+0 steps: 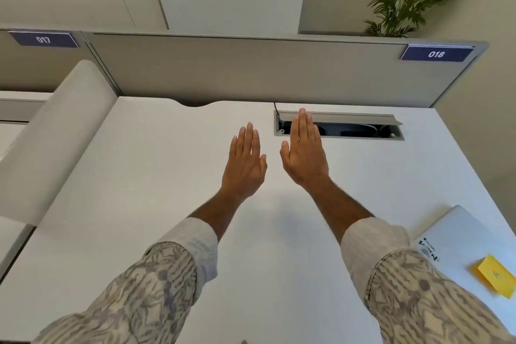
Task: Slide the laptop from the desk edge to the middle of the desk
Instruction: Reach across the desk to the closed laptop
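I am looking down on a white desk (156,204) with both arms reaching forward over its middle; the left hand (245,160) is spreading flat, fingers straight and together, holding nothing; the right hand (305,153) is doing the same just beside it, palm down and empty, its fingertips overlapping the open cable tray (363,128) near the upper centre of the frame. The laptop (458,234) is lying closed at the lower right of the frame, along the desk's right edge, well apart from both hands; a yellow sticky note (495,275) is sitting on its lid; the right sleeve (418,293) is covering its near corner. A grey divider panel (251,70) is running behind the desk, carrying a label reading 018 (436,53) at the upper right.
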### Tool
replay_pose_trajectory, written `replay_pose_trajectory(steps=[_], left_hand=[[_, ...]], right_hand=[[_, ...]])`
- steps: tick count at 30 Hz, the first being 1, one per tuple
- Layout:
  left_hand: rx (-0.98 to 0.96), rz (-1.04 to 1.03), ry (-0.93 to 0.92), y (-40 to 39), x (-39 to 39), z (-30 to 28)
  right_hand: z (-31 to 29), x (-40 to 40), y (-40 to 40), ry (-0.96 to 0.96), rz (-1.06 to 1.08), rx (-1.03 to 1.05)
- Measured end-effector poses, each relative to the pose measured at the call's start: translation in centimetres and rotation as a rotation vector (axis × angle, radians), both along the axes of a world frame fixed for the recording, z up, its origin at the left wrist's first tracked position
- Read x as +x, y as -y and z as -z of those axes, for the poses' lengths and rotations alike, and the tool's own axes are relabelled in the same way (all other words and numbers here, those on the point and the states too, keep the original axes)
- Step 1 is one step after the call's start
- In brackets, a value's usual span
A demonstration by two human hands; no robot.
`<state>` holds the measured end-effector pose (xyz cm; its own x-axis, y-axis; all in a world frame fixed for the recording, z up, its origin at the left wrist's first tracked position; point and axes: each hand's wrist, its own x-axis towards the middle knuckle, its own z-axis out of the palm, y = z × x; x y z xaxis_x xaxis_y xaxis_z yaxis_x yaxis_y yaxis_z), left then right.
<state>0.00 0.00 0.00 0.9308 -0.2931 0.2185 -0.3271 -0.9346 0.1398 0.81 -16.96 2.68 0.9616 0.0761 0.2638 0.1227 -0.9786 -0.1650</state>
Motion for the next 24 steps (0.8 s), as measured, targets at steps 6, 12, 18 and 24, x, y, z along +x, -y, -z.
replay_pose_trajectory(steps=[6, 12, 18, 24], left_hand=[[0.034, -0.014, -0.095, -0.6, -2.4, 3.2], [0.031, -0.001, -0.161, -1.2, -5.1, 6.0], [0.049, 0.005, -0.213, -1.6, -7.0, 8.1], [0.05, 0.008, -0.276, -1.6, -9.1, 10.1]], right_hand=[[3.8, -2.7, -0.4, -0.116, 0.03, -0.013], [7.2, -5.3, -1.1, -0.191, 0.025, -0.036], [9.9, -7.4, -1.4, -0.231, 0.007, -0.068], [12.3, -9.5, -1.7, -0.276, -0.005, -0.062]])
